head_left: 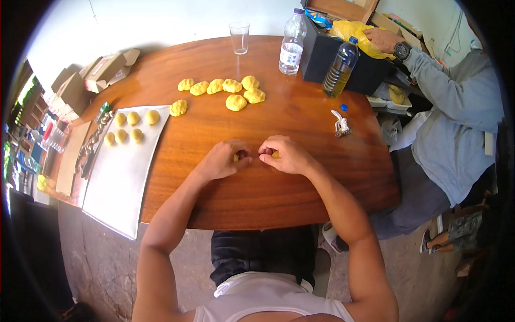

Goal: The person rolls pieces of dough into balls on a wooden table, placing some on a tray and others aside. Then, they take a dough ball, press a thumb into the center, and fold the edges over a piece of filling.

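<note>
My left hand [224, 160] is curled over the table with a bit of yellow dough [236, 158] showing inside its fingers. A short gap away, my right hand [287, 155] is closed round another piece of yellow dough [276, 154]. Most of both pieces is hidden by the fingers. Beyond my hands lie several rough yellow dough lumps [215, 86], with one lump [178, 108] beside the tray's edge. On the metal tray [120, 177] to the left sit several smooth dough balls [152, 117] in two rows.
A plastic cup [240, 38], a clear bottle [291, 45] and an oil bottle [341, 67] stand at the back of the wooden table [300, 204]. Cardboard boxes [110, 70] are at back left. A person in grey [450, 118] at right handles a yellow bag [354, 32].
</note>
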A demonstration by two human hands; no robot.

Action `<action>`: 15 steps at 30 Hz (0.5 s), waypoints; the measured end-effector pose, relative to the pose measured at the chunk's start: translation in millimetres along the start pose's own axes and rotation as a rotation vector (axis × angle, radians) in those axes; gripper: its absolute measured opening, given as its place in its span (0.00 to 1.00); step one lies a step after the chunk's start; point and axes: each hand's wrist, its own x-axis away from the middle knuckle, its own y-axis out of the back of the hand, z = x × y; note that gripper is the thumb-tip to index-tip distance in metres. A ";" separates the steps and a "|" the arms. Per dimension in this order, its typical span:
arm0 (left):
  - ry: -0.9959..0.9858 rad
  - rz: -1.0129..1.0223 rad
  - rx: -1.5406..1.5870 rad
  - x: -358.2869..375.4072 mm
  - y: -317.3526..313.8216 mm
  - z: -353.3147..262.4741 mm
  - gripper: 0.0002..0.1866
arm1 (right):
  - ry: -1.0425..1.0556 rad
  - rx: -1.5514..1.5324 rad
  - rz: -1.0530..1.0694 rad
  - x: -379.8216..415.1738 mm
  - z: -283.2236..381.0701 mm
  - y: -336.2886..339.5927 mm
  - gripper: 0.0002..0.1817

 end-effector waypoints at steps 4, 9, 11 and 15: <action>0.015 0.013 -0.008 -0.2 1.2 -2.3 0.09 | -0.010 0.003 0.007 -0.1 1.9 0.7 0.07; 0.024 0.013 -0.009 -0.5 -0.1 0.2 0.09 | 0.004 0.008 0.008 -0.4 1.4 1.0 0.07; 0.027 0.015 -0.008 -0.5 0.9 -0.8 0.09 | 0.003 0.011 0.008 -0.2 2.1 1.6 0.07; 0.014 0.025 -0.020 -0.8 1.0 -0.4 0.09 | 0.006 0.013 0.001 0.0 2.6 1.5 0.07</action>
